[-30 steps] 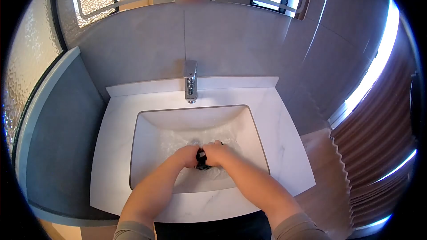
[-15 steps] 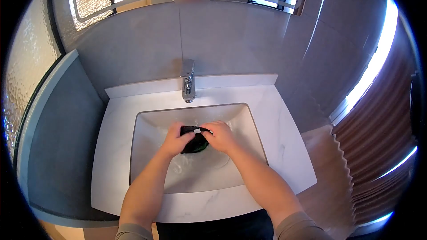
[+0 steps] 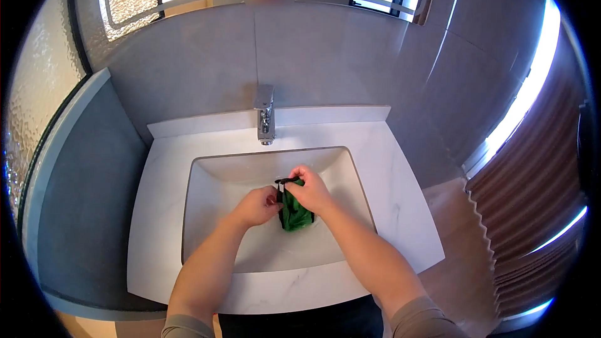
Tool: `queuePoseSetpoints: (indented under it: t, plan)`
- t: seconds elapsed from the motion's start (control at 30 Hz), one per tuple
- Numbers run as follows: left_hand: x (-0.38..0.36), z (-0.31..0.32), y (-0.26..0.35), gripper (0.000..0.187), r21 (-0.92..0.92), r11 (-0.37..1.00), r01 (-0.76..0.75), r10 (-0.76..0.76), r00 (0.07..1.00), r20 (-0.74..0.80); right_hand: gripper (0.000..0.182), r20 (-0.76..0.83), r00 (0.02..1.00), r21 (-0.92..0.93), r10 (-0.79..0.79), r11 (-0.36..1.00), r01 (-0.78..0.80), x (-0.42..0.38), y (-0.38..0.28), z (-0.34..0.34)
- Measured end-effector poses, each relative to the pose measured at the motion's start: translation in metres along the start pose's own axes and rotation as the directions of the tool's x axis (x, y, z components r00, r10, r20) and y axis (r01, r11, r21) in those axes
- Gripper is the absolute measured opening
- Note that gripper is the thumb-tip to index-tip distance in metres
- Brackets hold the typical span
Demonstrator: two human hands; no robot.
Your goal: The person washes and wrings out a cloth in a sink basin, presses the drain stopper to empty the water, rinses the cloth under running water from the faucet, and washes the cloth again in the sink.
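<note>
A green and black cloth item (image 3: 297, 214) with a small white tag hangs between my hands inside the white sink basin (image 3: 213, 238). My right hand (image 3: 308, 191) pinches its black upper edge near the tag. My left hand (image 3: 260, 205) has its fingers closed on the black left edge. The green side faces up, and the lower part of the cloth hangs toward the basin floor. Behind the hands, a chrome faucet (image 3: 265, 116) stands at the back of the sink.
A white marble-look countertop (image 3: 400, 213) surrounds the basin. A grey partition (image 3: 87, 194) rises at the left, and a brown pleated curtain (image 3: 532, 213) hangs at the right. A mirror above the grey wall reflects a person.
The cloth has turned so its green side shows more, and it hangs lower and further right. My left hand has moved slightly right and down, onto the cloth's left edge.
</note>
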State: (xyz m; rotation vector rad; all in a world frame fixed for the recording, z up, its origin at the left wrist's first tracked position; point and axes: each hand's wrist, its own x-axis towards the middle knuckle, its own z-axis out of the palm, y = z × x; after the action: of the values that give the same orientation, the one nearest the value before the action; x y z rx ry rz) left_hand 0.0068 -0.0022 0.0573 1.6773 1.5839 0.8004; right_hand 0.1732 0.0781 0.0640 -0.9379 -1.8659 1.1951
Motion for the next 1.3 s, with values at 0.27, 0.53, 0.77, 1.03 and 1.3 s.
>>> queuePoseSetpoints:
  t: [0.27,0.53,0.77,1.03,1.3]
  plan:
    - [0.017,-0.003,-0.039,0.033,-0.661,0.744,-0.091,-0.098,0.965,-0.244,0.014,-0.133,0.982,0.536,0.132,0.843,-0.041,0.003,-0.020,-0.014]
    - [0.004,0.027,-0.007,0.048,0.059,0.962,-0.265,0.271,0.956,-0.117,0.015,0.180,0.976,0.864,0.126,0.454,-0.218,-0.007,-0.043,-0.033]
    - [0.002,-0.030,-0.032,0.016,0.209,0.961,0.183,-0.133,0.963,-0.235,0.020,0.047,0.915,0.717,0.401,0.624,-0.311,0.008,-0.012,-0.056]
    - [-0.013,-0.020,-0.004,0.049,0.675,0.553,0.488,-0.467,0.853,-0.234,0.060,-0.005,0.956,-0.839,0.292,0.519,-0.163,-0.005,-0.007,-0.027]
    - [0.002,0.014,-0.034,0.073,0.751,0.626,0.208,-0.444,0.888,0.124,0.082,0.447,0.735,-0.845,0.510,0.511,0.159,-0.029,0.022,0.019]
